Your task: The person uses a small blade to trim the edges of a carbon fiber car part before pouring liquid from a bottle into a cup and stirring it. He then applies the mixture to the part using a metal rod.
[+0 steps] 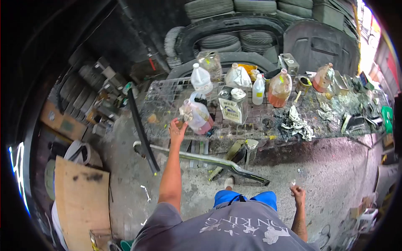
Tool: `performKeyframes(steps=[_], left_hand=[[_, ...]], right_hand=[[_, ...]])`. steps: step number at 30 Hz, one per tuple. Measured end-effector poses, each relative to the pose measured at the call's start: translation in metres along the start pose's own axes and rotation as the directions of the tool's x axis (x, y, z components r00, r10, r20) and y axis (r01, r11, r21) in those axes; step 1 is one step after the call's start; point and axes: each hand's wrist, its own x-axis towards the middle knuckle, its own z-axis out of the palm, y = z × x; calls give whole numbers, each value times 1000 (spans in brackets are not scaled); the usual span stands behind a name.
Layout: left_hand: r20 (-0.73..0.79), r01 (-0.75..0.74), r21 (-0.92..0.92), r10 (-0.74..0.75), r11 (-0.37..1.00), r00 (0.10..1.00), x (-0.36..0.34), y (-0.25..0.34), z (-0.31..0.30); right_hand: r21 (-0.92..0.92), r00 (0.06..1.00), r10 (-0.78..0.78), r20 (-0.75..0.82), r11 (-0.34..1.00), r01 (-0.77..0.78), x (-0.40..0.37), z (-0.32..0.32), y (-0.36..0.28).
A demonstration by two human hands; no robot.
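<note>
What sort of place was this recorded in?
Probably a vehicle repair or paint workshop: stacked tires at the back, a car hood leaning there, and a grimy mesh-top bench holding jugs of liquid.

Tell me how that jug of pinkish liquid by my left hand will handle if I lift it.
The jug looks like thin, translucent plastic, so its walls would probably flex when squeezed. The pinkish liquid sits low inside, so expect most of the weight near the base, and some sloshing if you jerk it.
</note>
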Motion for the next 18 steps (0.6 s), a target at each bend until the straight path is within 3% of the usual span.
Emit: performKeyframes(steps=[2,4,6,7,8,10,13,15,18], left_hand=[[53,31,-57,-28,998,998,39,-25,30],[127,-38,110,24,993,992,57,-33,46],[203,-73,0,71,997,977,63,-31,53],[218,-161,-29,163,987,962,67,-41,58],[226,-248,-62,256,967,940,71,-48,66],[198,-281,-100,296,955,934,68,-38,65],[109,-407,-137,422,903,900,72,-39,70],[177,-269,-215,309,939,934,72,-34,70],[187,-234,-334,307,913,933,74,-19,78]], right_hand=[[59,989,121,-87,992,-116,-24,3,49],[160,928,313,-201,945,-284,-65,17,82],[142,882,408,-236,912,-384,-107,37,86],[137,867,436,-241,900,-414,-124,45,90],[151,853,452,-263,892,-426,-137,55,93],[217,810,513,-283,857,-467,-161,71,93],[253,785,532,-316,845,-471,-178,86,92],[250,795,514,-323,856,-452,-181,92,92],[220,809,449,-379,893,-392,-174,95,70]])
